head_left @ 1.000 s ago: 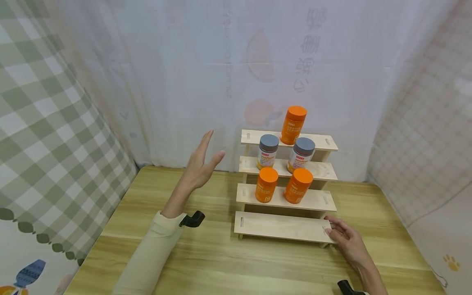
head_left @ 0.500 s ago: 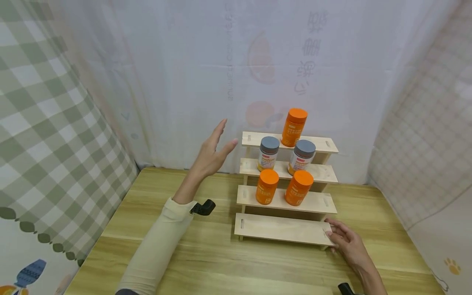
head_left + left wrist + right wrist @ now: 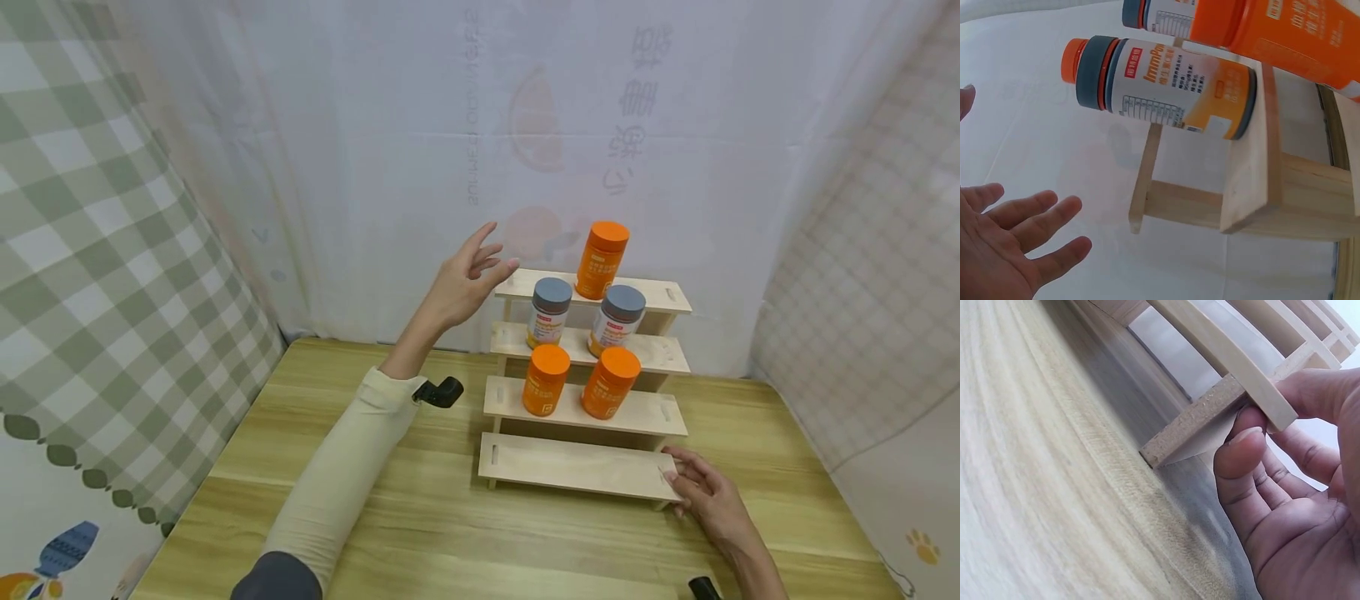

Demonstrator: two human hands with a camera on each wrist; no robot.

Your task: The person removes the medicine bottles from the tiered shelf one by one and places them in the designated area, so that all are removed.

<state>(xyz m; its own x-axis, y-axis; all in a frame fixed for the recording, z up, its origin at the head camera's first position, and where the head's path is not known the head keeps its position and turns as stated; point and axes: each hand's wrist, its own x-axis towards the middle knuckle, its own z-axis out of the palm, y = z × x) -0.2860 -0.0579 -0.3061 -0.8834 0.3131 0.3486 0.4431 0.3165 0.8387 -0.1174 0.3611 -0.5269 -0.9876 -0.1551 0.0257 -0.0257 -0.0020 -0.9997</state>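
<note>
A stepped wooden display rack (image 3: 577,462) with several tiers stands on the table. My right hand (image 3: 716,500) pinches the right end of its lowest board, thumb on top and fingertips beneath, as the right wrist view shows. My left hand (image 3: 463,287) is in the air beside the top tier's left end, fingers spread and holding nothing. An orange bottle (image 3: 602,260) stands on the top tier. Below it are two grey-capped bottles, a left one (image 3: 547,321) and a right one (image 3: 615,327). Two more orange bottles, left (image 3: 545,383) and right (image 3: 611,385), occupy the tier under those.
The wood-grain table (image 3: 420,533) extends around the rack. A pale printed curtain (image 3: 375,167) hangs right behind it. Checked cloth (image 3: 97,208) slopes down on the left, and another patterned cloth (image 3: 862,292) borders the right side.
My left hand has moved right and upward, toward the top tier's left end, and its fingers have spread. The right hand keeps its hold on the lowest board; the bottles stay in place.
</note>
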